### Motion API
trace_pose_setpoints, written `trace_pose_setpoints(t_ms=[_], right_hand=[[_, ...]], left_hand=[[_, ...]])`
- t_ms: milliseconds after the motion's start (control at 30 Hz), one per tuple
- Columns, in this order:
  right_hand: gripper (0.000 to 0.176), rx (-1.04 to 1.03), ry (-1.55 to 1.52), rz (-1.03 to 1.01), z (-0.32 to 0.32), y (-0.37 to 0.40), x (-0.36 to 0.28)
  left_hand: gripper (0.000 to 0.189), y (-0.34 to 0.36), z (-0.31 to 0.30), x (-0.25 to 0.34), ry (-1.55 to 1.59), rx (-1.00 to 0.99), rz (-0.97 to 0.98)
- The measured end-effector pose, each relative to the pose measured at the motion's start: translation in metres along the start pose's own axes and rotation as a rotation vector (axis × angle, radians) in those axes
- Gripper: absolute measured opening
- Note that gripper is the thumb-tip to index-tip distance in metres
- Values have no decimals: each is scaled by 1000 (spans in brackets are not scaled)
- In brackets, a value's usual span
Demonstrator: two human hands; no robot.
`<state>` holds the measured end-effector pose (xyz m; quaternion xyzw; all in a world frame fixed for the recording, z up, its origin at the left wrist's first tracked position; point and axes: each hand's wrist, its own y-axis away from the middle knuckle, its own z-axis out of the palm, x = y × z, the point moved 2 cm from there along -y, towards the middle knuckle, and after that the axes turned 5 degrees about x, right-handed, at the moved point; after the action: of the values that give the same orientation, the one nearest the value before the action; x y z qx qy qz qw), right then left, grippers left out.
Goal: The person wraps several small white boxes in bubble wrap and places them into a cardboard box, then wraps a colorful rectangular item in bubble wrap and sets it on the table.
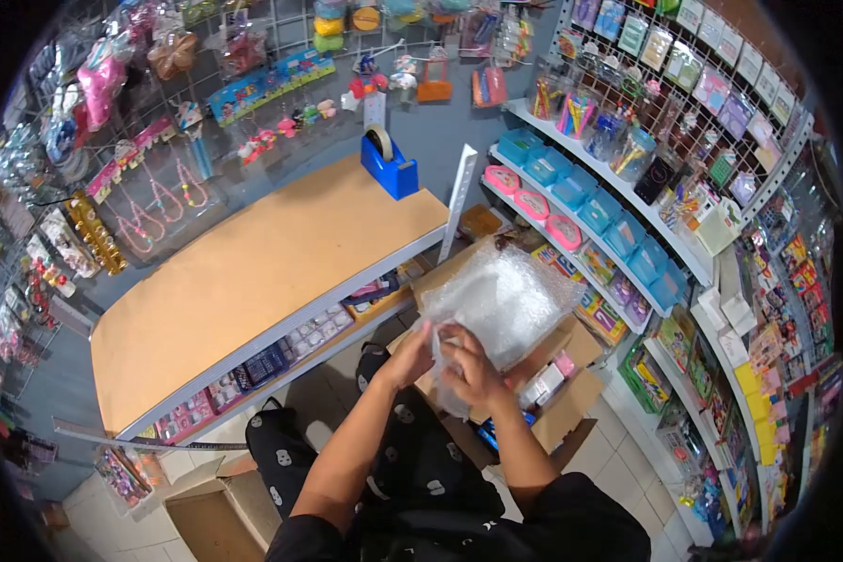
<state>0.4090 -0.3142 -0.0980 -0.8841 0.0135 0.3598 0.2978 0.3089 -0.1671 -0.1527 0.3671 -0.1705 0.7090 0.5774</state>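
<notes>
Both my hands are together in front of me over a cardboard box on the floor. My left hand (409, 358) pinches the edge of a translucent sheet of bubble wrap (510, 295). Close beside it, my right hand (471, 368) has its fingers curled round the same gathered plastic, part of which hangs below the hands. The wide, shiny portion of the wrap spreads over the far side of the cardboard box (581, 342). Inside the box, small packaged goods (541, 384) show next to my right forearm, some of them pink, white and blue.
A wooden-topped shelf (262, 281) with a blue tape dispenser (389, 169) stands at the left. Another open carton (215, 526) lies on the floor at lower left. Stocked shelves (618, 244) curve along the right, and hanging goods (272, 84) cover the back grid.
</notes>
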Motion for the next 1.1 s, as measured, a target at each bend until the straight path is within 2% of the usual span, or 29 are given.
trace_pose_setpoints(t_ms=[33,67,100,200,233,267,300,367,400,500,533,633,667,767,800,867,900,933,967,1033,1100], right_hand=[[43,-2,-43,-18,12,3,0],[44,-47,-100,-15,20,9,0],[44,-91,-163,-14,27,11,-3],[44,-114,-207,97,37,3,-24],[48,-37,-144,95,44,5,-20],[53,39,-83,93,51,8,-13],[58,115,-23,91,57,11,-8],[77,228,-127,152,70,12,-7],[86,206,-166,151,79,13,0],[80,94,-376,307,100,12,-11],[55,-33,-488,306,109,5,-11],[27,-160,-585,605,123,-1,-25],[22,-87,-634,582,129,-6,-24],[16,75,-736,555,143,-23,-24],[16,89,-743,574,141,-34,-31],[16,100,-776,597,137,-57,-47],[16,109,-784,536,138,-69,-50],[16,119,-793,475,139,-82,-54],[17,129,-803,413,140,-96,-58],[18,97,-827,332,136,-131,-73],[20,67,-831,279,128,-167,-97]], left_hand=[[60,13,-4,2,-112,53,18],[49,29,-7,2,-109,151,84],[41,43,-25,-7,28,199,81],[49,85,-76,-34,134,270,78],[60,107,-66,-23,116,294,69],[63,122,-70,-20,153,262,55],[65,139,-73,-19,190,227,42],[69,169,-77,-17,150,190,73],[68,182,-85,-21,187,173,76],[70,220,-90,-17,180,169,75],[72,233,-88,-14,158,174,69],[100,265,-86,-13,382,156,124],[125,275,-78,-9,285,193,178],[131,303,-83,-23,295,258,344],[109,307,-85,-22,465,129,467],[81,318,-96,-17,118,496,577],[68,321,-101,-11,-61,677,625],[33,319,-98,7,-129,838,706],[21,322,-94,24,-205,991,687],[16,327,-104,57,-322,1095,767],[15,334,-94,104,-401,1034,943]])
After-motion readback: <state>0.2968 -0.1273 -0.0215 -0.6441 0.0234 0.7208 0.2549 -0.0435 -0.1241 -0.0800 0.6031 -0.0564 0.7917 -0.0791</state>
